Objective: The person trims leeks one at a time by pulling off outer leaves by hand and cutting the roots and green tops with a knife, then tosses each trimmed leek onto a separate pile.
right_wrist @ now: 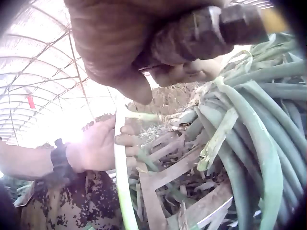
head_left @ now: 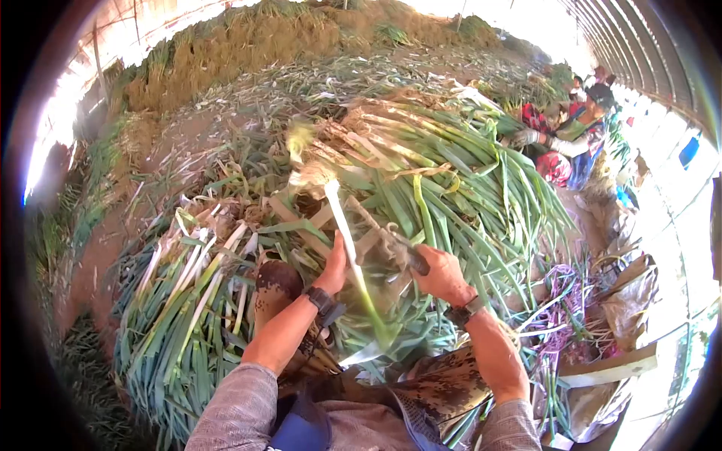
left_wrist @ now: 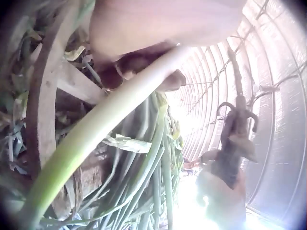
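Note:
My left hand (head_left: 333, 269) grips a long green onion (head_left: 342, 214) by its pale stalk, roots up and green leaves hanging toward my lap. In the right wrist view its fingers curl round the stalk (right_wrist: 121, 177). My right hand (head_left: 444, 276) holds a tool by its dark, wrapped handle (right_wrist: 192, 36); a thin rod-like end points left toward the stalk in the head view. The left wrist view shows small curved hooks on the tool (left_wrist: 235, 129), though I cannot tell its kind. Blurred bits of root and leaf (head_left: 301, 143) hang past the onion's root end.
Ahead lies a big heap of green onions (head_left: 444, 161), with another pile (head_left: 184, 278) by my left knee. Wooden bars (left_wrist: 43, 115) stand under the work. Another person (head_left: 575, 139) sits at the far right. Purple strings (head_left: 560, 301) and a plank (head_left: 609, 367) lie at the right.

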A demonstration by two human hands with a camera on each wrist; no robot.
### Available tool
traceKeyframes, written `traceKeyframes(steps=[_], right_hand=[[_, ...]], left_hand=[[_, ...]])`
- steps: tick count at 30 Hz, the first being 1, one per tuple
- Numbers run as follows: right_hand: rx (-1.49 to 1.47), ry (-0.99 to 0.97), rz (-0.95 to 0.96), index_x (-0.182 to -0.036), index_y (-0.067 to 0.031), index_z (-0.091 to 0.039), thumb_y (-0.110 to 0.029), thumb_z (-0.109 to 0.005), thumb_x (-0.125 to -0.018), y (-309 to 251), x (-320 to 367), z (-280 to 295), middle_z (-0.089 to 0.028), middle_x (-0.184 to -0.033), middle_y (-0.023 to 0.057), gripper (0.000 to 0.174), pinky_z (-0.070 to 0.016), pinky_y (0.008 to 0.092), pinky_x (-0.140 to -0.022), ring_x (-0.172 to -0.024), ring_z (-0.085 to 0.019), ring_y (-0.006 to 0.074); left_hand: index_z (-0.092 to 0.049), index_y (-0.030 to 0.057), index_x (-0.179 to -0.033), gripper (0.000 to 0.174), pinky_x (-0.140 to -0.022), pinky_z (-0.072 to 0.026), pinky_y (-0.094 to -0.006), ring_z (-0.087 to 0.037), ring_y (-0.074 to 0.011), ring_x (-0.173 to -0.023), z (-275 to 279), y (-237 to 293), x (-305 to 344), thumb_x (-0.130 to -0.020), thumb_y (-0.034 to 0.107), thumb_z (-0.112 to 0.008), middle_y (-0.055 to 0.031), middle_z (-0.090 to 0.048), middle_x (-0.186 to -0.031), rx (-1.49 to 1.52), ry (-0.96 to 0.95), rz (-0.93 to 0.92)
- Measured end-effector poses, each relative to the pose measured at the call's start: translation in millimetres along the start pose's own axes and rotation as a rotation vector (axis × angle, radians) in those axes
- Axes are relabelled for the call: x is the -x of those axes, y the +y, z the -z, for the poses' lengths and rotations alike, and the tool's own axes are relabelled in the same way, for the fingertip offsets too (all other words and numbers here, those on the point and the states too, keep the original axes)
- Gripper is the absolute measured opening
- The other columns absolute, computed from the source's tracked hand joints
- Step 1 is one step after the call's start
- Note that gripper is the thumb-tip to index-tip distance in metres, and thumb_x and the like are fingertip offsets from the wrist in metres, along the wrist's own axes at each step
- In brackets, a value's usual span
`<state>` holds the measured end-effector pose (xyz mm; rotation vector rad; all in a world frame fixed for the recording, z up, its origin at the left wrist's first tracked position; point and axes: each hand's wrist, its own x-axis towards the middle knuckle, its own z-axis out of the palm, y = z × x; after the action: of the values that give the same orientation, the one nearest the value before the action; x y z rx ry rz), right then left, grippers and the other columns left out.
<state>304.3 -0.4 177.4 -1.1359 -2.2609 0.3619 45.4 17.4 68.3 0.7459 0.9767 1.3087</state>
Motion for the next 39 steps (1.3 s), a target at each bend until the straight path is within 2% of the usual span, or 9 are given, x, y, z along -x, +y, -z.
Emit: traceKeyframes(steps=[14, 20, 21, 23, 26, 31, 35, 37, 39], right_hand=[[-0.012, -0.085, -0.181, -0.11, -0.0062, -0.065, -0.018, -0.074, -0.077, 3.0, -12.7, -23.4, -0.069, -0.088, 0.018, 0.036, -0.0538, 0.045, -0.073, -0.084, -0.067, 0.038], [-0.109, -0.178, -0.003, -0.112, -0.007, -0.068, -0.016, -0.075, -0.074, 20.8, -12.2, -45.3, -0.07, -0.09, 0.0182, 0.039, -0.0549, 0.043, -0.07, -0.081, -0.068, 0.0383], [-0.118, -0.127, 0.026, -0.114, -0.0082, -0.068, -0.014, -0.074, -0.073, 26.5, -13.2, -48.9, -0.07, -0.091, 0.0183, 0.041, -0.0554, 0.0428, -0.071, -0.082, -0.068, 0.0379], [-0.125, -0.108, -0.112, -0.111, -0.0075, -0.067, -0.014, -0.074, -0.073, 28.3, -21.1, -43.1, -0.068, -0.086, 0.0204, 0.039, -0.0543, 0.0431, -0.07, -0.08, -0.068, 0.0387], [-0.21, -0.08, -0.152, -0.108, -0.0069, -0.066, -0.019, -0.073, -0.074, 33.1, -22.4, -32.6, -0.067, -0.079, 0.02, 0.037, -0.0529, 0.0471, -0.069, -0.077, -0.066, 0.0408], [-0.102, -0.164, -0.178, -0.108, -0.0074, -0.067, -0.021, -0.073, -0.074, 29.6, -10.4, -35.9, -0.068, -0.083, 0.0199, 0.037, -0.0529, 0.0471, -0.072, -0.08, -0.066, 0.0404], [-0.103, -0.17, -0.192, -0.109, -0.0063, -0.067, -0.022, -0.075, -0.075, 29.8, -2.3, -34.3, -0.069, -0.087, 0.0194, 0.039, -0.053, 0.0445, -0.074, -0.084, -0.067, 0.0398], [-0.108, -0.168, -0.188, -0.11, -0.006, -0.067, -0.022, -0.076, -0.074, 25.4, -1.0, -31.7, -0.069, -0.088, 0.0198, 0.041, -0.0527, 0.0445, -0.074, -0.085, -0.067, 0.0398], [-0.093, -0.163, -0.199, -0.11, -0.0059, -0.067, -0.021, -0.077, -0.073, 28.3, 2.8, -29.9, -0.069, -0.088, 0.0201, 0.042, -0.0526, 0.0447, -0.074, -0.085, -0.066, 0.0402]], left_hand=[[-0.046, 0.0155, -0.069, 0.065, -0.044, -0.0321, -0.0299, -0.033, -0.0132, -0.048, -12.4, 5.4, -8.1, -0.096, 0.072, -0.031, 0.0043, -0.029, -0.055, 0.494, -0.333, 0.238], [-0.049, 0.0212, -0.077, 0.058, -0.045, -0.0304, -0.0282, -0.035, -0.0115, -0.047, 31.0, -2.3, -32.4, -0.095, 0.075, -0.034, 0.0057, -0.033, -0.057, 0.346, -0.214, 0.156], [-0.053, 0.0232, -0.083, 0.052, -0.044, -0.0334, -0.0271, -0.04, -0.0079, -0.049, -1.1, 39.4, -26.5, -0.096, 0.071, -0.038, 0.0077, -0.039, -0.061, 0.314, 0.22, 0.158], [-0.054, 0.0198, -0.082, 0.061, -0.042, -0.0319, -0.0267, -0.041, -0.011, -0.046, 27.5, 75.8, -43.4, -0.089, 0.079, -0.041, 0.0068, -0.041, -0.058, 0.313, 0.193, 0.031], [-0.054, 0.0164, -0.081, 0.074, -0.043, -0.0295, -0.0274, -0.041, -0.0126, -0.046, 32.9, 207.6, -25.7, -0.085, 0.087, -0.031, 0.0039, -0.043, -0.055, 0.018, 0.106, -0.315], [-0.054, 0.0068, -0.095, 0.069, -0.039, -0.0276, -0.0248, -0.034, -0.0071, -0.047, 17.0, 407.8, 55.2, -0.1, 0.068, -0.022, 0.006, -0.037, -0.06, -0.594, 0.486, -0.731], [-0.061, 0.008, -0.089, 0.066, -0.044, -0.0322, -0.0285, -0.039, -0.0082, -0.048, 96.5, 473.3, 85.7, -0.101, 0.064, -0.028, 0.0026, -0.042, -0.057, -0.98, 0.776, -0.689], [-0.065, 0.005, -0.092, 0.072, -0.063, -0.0449, -0.0416, -0.061, -0.0268, -0.07, 195.0, 484.3, 79.6, -0.098, 0.068, -0.03, -0.0114, -0.061, -0.07, -1.351, 1.09, -0.384], [-0.066, 0.0031, -0.1, 0.062, -0.077, -0.047, -0.047, -0.063, -0.0355, -0.087, 269.8, 424.9, 77.2, -0.097, 0.06, -0.041, -0.0203, -0.067, -0.088, -1.817, 0.866, -0.493]])
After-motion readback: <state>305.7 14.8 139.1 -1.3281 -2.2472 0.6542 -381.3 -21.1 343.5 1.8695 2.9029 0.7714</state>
